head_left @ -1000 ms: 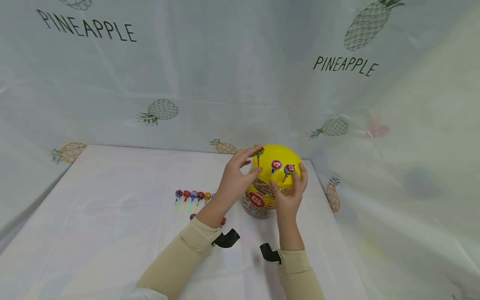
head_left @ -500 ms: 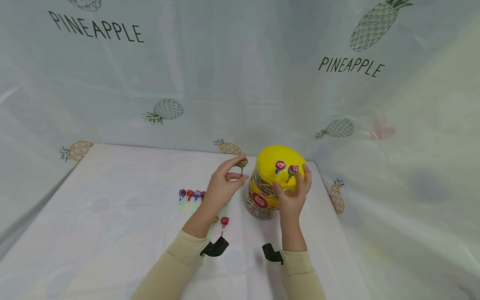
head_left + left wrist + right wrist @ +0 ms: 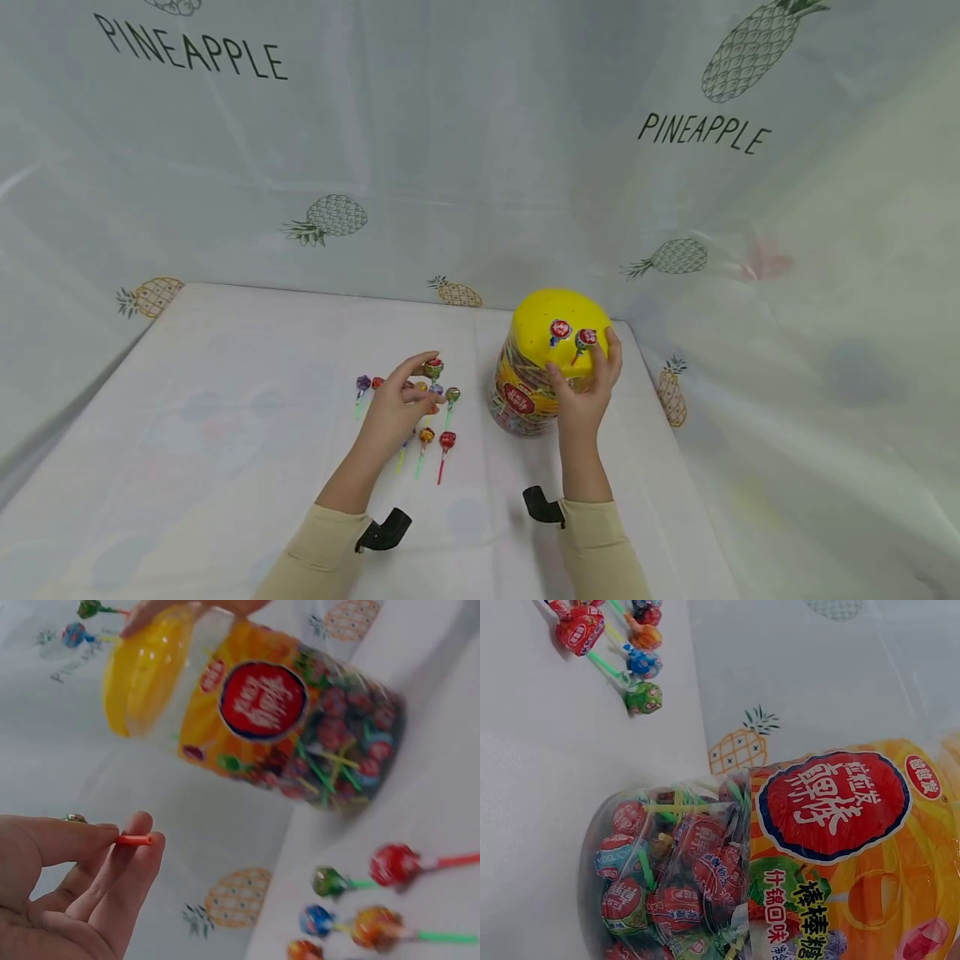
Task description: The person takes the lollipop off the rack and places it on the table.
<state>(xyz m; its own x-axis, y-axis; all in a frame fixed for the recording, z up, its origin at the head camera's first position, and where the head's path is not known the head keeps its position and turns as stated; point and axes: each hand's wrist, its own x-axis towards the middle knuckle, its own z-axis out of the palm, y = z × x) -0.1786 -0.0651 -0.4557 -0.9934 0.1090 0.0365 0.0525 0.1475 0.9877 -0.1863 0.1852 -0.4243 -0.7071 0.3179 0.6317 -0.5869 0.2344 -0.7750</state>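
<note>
Over the rows of lollipops, my left hand [image 3: 393, 408] pinches a green-and-red lollipop [image 3: 433, 367] held head up. The end of its orange-red stick [image 3: 135, 840] pokes out past my thumb in the left wrist view. My right hand [image 3: 585, 392] grips the yellow lid [image 3: 543, 308] of a clear jar [image 3: 517, 400] with an orange label, thumb on the near side and fingers on the right. Two lollipops, one blue [image 3: 75, 635] and one green [image 3: 89, 607], stand out from the lid on their sticks. The jar, full of wrapped lollipops [image 3: 682, 900], stands on the table.
Several lollipops lie in two rows on the white table [image 3: 225, 467], among them a red one [image 3: 447, 440] and an orange one [image 3: 426, 435]; my left hand hides part of them. Behind the table hangs a pineapple-print curtain [image 3: 465, 167], with the jar close to it.
My left hand has drawn away from the lid, taking one lollipop with it, and moved left and down over the rows. My right hand has stayed on the lid.
</note>
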